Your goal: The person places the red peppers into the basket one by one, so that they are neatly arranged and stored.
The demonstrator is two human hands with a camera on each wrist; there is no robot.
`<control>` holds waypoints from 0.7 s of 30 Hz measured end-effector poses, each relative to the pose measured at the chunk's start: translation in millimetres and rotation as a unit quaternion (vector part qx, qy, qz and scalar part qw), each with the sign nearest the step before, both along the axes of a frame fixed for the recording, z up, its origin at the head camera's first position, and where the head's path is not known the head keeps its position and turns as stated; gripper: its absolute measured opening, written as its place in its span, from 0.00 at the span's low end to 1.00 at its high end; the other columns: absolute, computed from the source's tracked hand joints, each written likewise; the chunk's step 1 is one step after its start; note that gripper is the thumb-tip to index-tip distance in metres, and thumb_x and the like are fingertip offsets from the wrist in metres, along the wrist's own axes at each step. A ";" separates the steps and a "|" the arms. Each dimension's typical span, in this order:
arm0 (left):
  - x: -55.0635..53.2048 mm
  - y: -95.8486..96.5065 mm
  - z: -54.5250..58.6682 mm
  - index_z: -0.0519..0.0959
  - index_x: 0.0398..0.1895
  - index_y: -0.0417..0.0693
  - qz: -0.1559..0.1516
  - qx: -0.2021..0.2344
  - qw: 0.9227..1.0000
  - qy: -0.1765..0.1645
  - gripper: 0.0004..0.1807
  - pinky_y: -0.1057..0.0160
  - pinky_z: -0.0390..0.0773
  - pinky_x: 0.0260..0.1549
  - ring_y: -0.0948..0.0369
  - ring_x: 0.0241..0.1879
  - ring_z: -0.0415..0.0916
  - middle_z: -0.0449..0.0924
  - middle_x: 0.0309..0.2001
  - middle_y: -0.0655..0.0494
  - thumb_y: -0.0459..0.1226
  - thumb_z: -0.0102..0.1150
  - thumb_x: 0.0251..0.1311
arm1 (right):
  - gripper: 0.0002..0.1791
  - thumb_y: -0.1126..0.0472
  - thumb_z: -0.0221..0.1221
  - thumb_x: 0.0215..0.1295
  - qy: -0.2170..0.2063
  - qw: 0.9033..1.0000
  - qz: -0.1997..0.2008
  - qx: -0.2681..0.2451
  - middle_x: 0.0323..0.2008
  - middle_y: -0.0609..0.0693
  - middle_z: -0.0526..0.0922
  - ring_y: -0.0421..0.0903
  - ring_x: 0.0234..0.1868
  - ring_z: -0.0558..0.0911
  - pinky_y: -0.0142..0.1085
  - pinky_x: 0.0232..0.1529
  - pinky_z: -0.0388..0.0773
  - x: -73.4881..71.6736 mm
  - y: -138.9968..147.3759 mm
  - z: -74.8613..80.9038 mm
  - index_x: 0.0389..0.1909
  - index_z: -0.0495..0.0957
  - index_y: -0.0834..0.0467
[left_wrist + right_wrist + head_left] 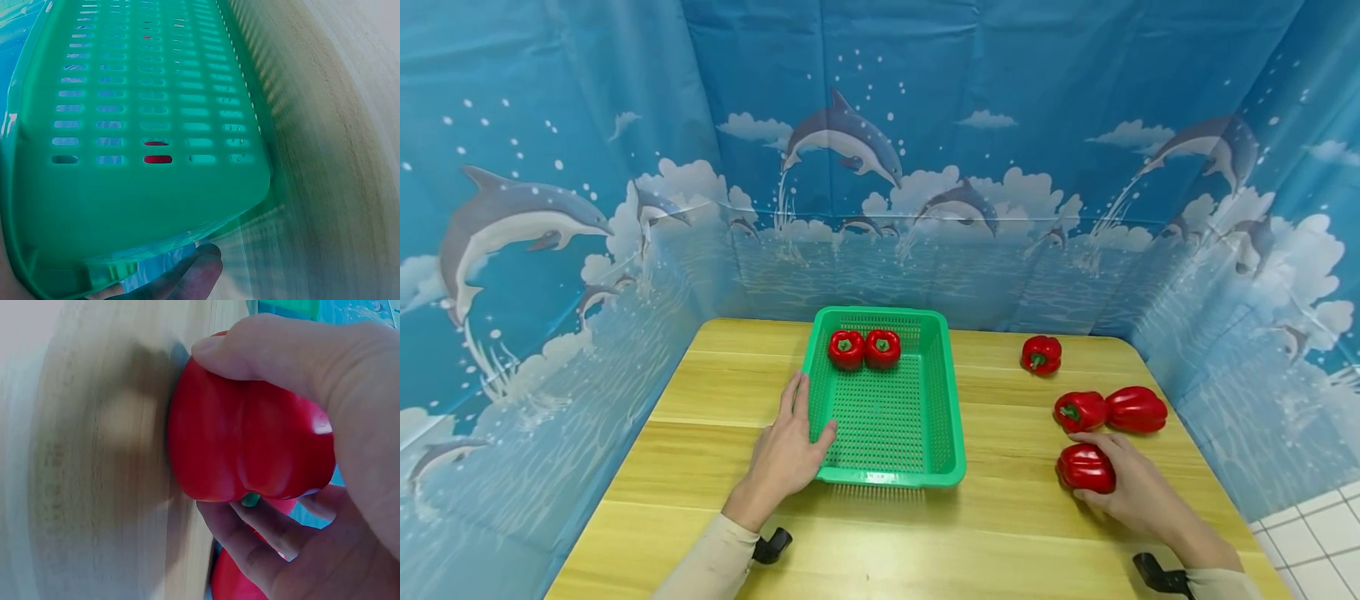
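My right hand (1138,487) grips a red bell pepper (1086,468) on its side at the right of the table. In the right wrist view the thumb lies across one side of this pepper (250,434), with fingers on the other and a bit of green stem showing. At the left stands a green plastic basket (957,417). My left hand (786,454) rests at its near left corner, fingers fairly straight along the outside and thumb over the rim. Two red bell peppers, one of them this left pepper (846,351), sit upright against each other at the basket's far left.
Beyond my right hand lie a pepper (1081,411) and a longer pepper (1137,409), touching. Another red pepper (1041,355) lies near the table's back edge. A blue dolphin-print curtain (880,275) encloses the wooden table (1000,542) at the back and sides.
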State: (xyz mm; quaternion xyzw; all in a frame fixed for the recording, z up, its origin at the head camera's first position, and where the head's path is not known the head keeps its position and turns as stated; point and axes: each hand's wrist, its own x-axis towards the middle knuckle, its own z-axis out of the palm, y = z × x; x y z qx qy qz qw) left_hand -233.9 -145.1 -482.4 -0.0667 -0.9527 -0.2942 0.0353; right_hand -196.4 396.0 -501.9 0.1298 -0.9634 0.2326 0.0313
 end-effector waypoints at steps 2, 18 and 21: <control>-0.1 0.0 0.5 0.40 0.99 0.44 0.000 -0.001 1.000 -0.003 0.55 0.61 0.68 0.13 0.61 0.13 0.63 0.38 0.99 0.46 0.54 0.61 0.87 | 0.47 0.59 0.91 0.54 0.003 1.000 0.002 -0.004 0.65 0.71 0.85 0.74 0.61 0.87 0.74 0.58 0.89 -0.2 -1.8 0.6 0.74 0.80 0.64; 1.1 -0.3 -1.4 0.42 0.99 0.43 0.002 -0.001 1.000 0.006 0.55 0.61 0.68 0.12 0.61 0.12 0.63 0.41 0.99 0.44 0.52 0.62 0.86 | 0.48 0.56 0.92 0.53 0.036 0.999 0.005 -0.009 0.66 0.70 0.86 0.74 0.62 0.88 0.73 0.55 0.91 -1.2 -13.7 7.9 0.71 0.79 0.63; 0.8 0.2 -0.9 0.41 0.99 0.43 0.004 -0.004 1.000 0.000 0.55 0.61 0.68 0.12 0.61 0.13 0.62 0.40 0.99 0.45 0.53 0.62 0.86 | 0.47 0.54 0.92 0.53 0.049 0.999 0.006 -0.008 0.65 0.69 0.87 0.73 0.61 0.89 0.72 0.53 0.91 -1.8 -15.6 8.6 0.70 0.80 0.63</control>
